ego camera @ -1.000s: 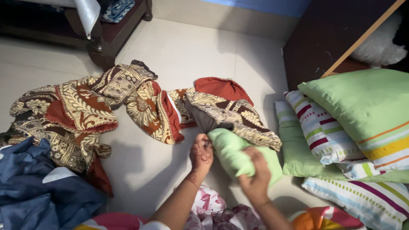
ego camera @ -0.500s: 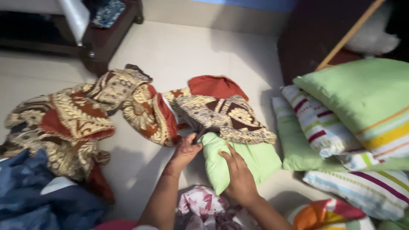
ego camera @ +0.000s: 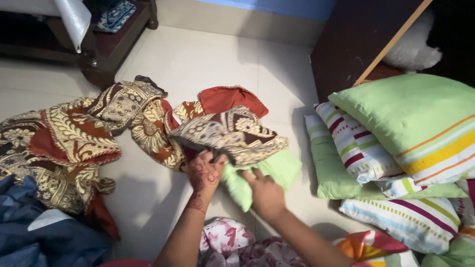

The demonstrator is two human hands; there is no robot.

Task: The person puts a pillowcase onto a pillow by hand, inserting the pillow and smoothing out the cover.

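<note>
Green pillow [ego camera: 257, 178] mostly hidden under patterned cover [ego camera: 230, 133]; blue cloth [ego camera: 44, 237] cut off at lower left; left fingertips tucked inside cover.

pillow [ego camera: 269, 173] light green | cover [ego camera: 230, 133] maroon, cream floral | stacked pillows [ego camera: 376, 148] striped

Home, looks like a bedroom or living area. Pale tiled floor [ego camera: 208, 64] with laundry and bedding spread straight on it: patterned red-and-cream cloth [ego camera: 74, 138], blue fabric [ego camera: 34, 232] heaped at the left. Stack of pillows [ego camera: 396, 143] at the right, green and striped covers. Dark wooden furniture [ego camera: 106, 44] on legs in the far left corner, dark cabinet panel [ego camera: 356, 39] at the right, blue wall strip [ego camera: 277, 6] above the skirting.
</note>
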